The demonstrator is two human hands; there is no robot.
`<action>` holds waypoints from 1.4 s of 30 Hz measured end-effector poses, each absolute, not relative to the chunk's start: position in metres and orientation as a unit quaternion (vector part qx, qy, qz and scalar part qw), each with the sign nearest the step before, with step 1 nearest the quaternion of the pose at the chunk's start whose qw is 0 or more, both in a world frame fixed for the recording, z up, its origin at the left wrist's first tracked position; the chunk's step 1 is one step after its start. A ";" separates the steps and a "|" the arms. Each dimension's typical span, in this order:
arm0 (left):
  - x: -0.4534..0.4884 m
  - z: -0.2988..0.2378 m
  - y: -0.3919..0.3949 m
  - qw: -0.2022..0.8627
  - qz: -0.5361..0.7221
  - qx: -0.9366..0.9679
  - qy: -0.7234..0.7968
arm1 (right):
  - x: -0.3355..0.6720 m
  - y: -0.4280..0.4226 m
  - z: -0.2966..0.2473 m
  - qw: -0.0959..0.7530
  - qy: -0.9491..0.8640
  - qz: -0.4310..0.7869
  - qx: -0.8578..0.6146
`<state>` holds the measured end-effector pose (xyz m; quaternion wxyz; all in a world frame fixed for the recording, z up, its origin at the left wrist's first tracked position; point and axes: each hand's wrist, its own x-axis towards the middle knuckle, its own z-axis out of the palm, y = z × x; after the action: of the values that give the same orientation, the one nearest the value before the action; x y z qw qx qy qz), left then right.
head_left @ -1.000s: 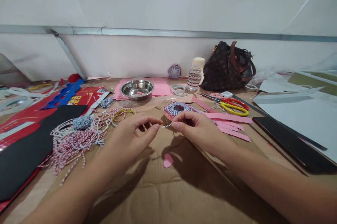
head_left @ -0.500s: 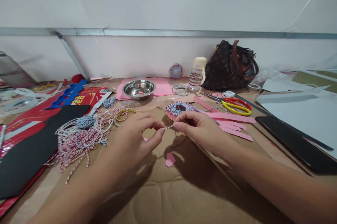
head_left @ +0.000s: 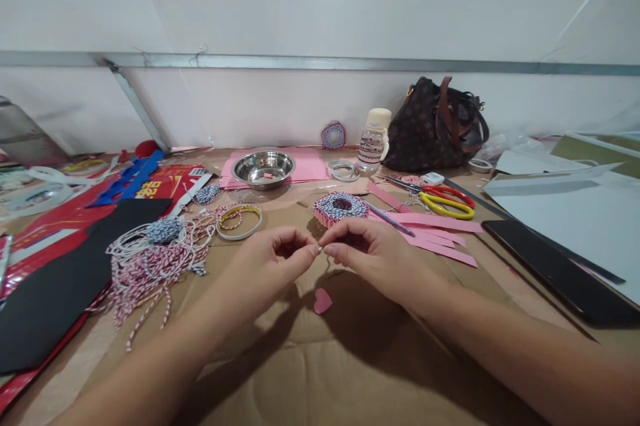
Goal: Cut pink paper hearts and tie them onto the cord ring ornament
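Note:
My left hand (head_left: 280,259) and my right hand (head_left: 363,253) meet fingertip to fingertip above the brown cardboard (head_left: 280,379). Each pinches a thin piece of twine (head_left: 321,249), mostly hidden by the fingers; a short bit shows pale between them. Below the hands a small pink paper heart (head_left: 323,301) lies on the cardboard. Just behind my right hand sits a round coil of blue-white twine with a pleated pink edge (head_left: 330,211). A pen (head_left: 389,218) lies beside it, next to pink paper strips (head_left: 445,249).
Left are tangled red-white twine (head_left: 145,279), a tape roll (head_left: 239,223) and black sheets (head_left: 70,293). A metal bowl (head_left: 264,169) stands on pink paper at the back, near a bottle (head_left: 373,139) and handbag (head_left: 435,126). Scissors (head_left: 447,203) and a phone (head_left: 555,273) lie right.
My hands have come closer together, so the stretch of twine between the fingertips is shorter. My right hand has moved slightly left and down, and more of the pen shows.

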<state>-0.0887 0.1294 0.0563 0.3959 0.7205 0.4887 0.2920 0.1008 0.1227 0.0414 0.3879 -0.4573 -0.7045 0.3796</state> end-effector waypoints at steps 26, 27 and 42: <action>-0.099 0.050 0.125 0.117 0.342 0.851 0.382 | 0.102 0.124 0.047 0.367 -0.706 0.393 -0.461; -0.099 0.049 0.125 0.117 0.340 0.849 0.387 | 0.102 0.123 0.047 0.365 -0.708 0.388 -0.464; -0.090 0.057 0.127 0.326 0.321 0.764 0.455 | 0.101 0.122 0.046 0.382 -0.725 0.338 -0.462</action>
<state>-0.0903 0.1273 0.0568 0.3259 0.7640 0.4552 0.3207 0.1013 0.1220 0.0455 0.3823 -0.4621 -0.7254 0.3378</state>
